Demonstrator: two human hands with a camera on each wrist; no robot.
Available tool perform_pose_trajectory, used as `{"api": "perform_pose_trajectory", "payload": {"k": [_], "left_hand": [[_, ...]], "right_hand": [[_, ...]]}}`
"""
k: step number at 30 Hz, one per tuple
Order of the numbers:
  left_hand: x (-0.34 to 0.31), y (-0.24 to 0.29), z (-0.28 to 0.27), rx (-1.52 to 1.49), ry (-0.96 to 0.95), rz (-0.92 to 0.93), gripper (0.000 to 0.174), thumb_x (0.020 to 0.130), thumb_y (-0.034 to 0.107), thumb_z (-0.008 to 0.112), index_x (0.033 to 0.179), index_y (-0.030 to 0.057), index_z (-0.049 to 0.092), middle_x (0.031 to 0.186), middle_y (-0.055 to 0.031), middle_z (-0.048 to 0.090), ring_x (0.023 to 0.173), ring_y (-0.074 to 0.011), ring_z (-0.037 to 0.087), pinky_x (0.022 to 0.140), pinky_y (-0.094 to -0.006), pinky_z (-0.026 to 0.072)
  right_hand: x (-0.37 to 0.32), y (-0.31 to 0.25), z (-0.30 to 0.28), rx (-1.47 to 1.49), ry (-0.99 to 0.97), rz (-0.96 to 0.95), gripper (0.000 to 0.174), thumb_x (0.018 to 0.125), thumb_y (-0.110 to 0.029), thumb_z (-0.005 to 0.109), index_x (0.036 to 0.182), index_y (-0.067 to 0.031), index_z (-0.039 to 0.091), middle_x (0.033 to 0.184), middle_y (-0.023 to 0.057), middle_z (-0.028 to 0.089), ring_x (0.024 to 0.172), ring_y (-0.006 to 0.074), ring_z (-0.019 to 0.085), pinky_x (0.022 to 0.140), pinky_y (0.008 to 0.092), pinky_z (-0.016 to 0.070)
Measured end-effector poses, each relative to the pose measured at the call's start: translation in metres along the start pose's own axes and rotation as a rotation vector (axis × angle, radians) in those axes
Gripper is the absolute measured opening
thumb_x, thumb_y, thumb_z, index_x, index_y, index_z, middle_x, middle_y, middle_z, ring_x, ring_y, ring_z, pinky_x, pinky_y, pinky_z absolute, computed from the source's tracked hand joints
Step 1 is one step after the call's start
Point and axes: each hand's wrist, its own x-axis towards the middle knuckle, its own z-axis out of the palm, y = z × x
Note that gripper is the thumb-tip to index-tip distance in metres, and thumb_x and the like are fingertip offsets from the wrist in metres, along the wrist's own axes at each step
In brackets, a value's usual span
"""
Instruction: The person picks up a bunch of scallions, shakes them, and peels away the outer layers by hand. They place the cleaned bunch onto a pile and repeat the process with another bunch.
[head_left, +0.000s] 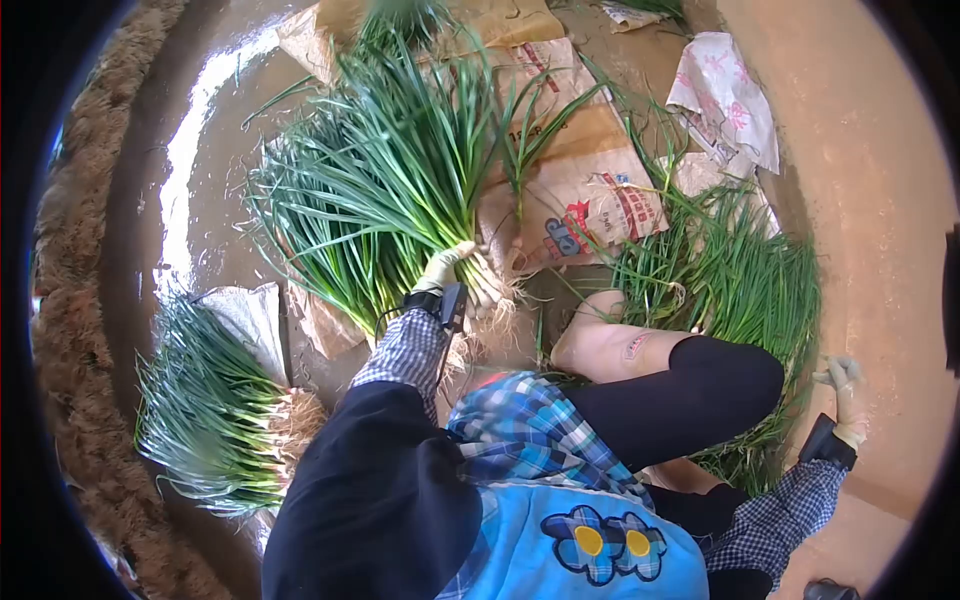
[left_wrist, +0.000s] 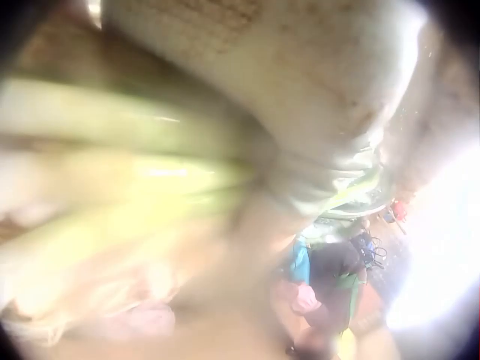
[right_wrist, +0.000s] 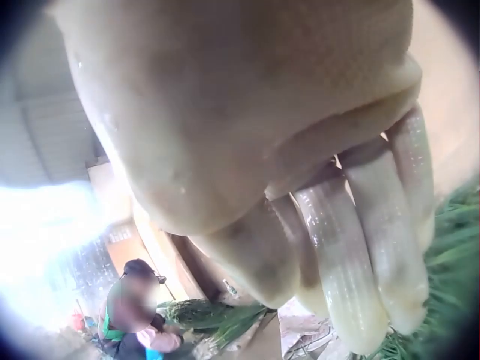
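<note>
My gloved left hand [head_left: 443, 268] grips a bunch of scallions [head_left: 425, 165] close to its white root ends, with the long green leaves fanning away from me. In the left wrist view, blurred pale stems [left_wrist: 127, 172] lie beside the glove [left_wrist: 315, 82]. My right hand [head_left: 848, 402], also gloved, is out at the far right with nothing in it. Its fingers [right_wrist: 337, 262] hang loosely in the right wrist view. Under that arm's side lies a heap of loose scallions [head_left: 755, 270] beside my bent leg.
Another stack of scallions [head_left: 225, 410] lies at the left, roots toward me. Printed paper sacks [head_left: 590, 130] cover part of the wet floor [head_left: 225, 150]. A white sack [head_left: 725, 100] is at the upper right. Another person [right_wrist: 131, 307] shows in the right wrist view.
</note>
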Motion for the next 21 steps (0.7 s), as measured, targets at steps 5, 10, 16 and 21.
{"api": "perform_pose_trajectory", "payload": {"k": [5,10,16,21], "left_hand": [[0.026,-0.025,-0.014,0.175,0.219,-0.17,0.022,0.086,0.019,0.059,0.099,0.0005,0.061,0.097,-0.018,0.064,0.083,-0.028,0.063,0.075,-0.0412,0.052],[-0.073,0.018,0.002,1.185,0.383,-0.084,0.05,0.084,0.033,0.064,0.114,-0.0045,0.052,0.099,-0.0182,0.062,0.086,-0.0261,0.061,0.078,-0.0327,0.0509],[-0.257,0.037,0.028,2.062,0.028,-0.767,0.055,0.084,0.033,0.059,0.125,-0.0027,0.046,0.119,-0.0198,0.051,0.107,-0.0282,0.051,0.089,-0.0358,0.043],[-0.271,0.076,0.097,1.731,-0.053,0.027,0.038,0.087,0.019,0.055,0.119,-0.0021,0.053,0.098,-0.0146,0.059,0.086,-0.0203,0.058,0.076,-0.0303,0.0478]], "right_hand": [[-0.011,0.01,-0.014,-0.08,-0.012,-0.004,0.028,0.086,-0.023,0.059,0.099,0.0009,0.058,0.091,0.0116,0.067,0.078,0.0167,0.065,0.084,0.0297,0.0434],[-0.033,0.062,-0.06,-0.028,0.114,0.035,0.027,0.087,-0.024,0.057,0.102,-0.0024,0.058,0.088,0.0076,0.062,0.077,0.0168,0.064,0.082,0.0295,0.0433],[-0.051,0.118,-0.102,-0.027,0.234,0.011,0.03,0.086,-0.027,0.057,0.106,-0.0035,0.057,0.086,0.0075,0.061,0.087,0.0156,0.06,0.084,0.031,0.0418],[-0.129,0.109,-0.135,-0.372,0.389,-0.187,0.032,0.086,-0.027,0.057,0.103,-0.0004,0.06,0.089,0.0123,0.064,0.088,0.017,0.06,0.084,0.0312,0.0421]]}}
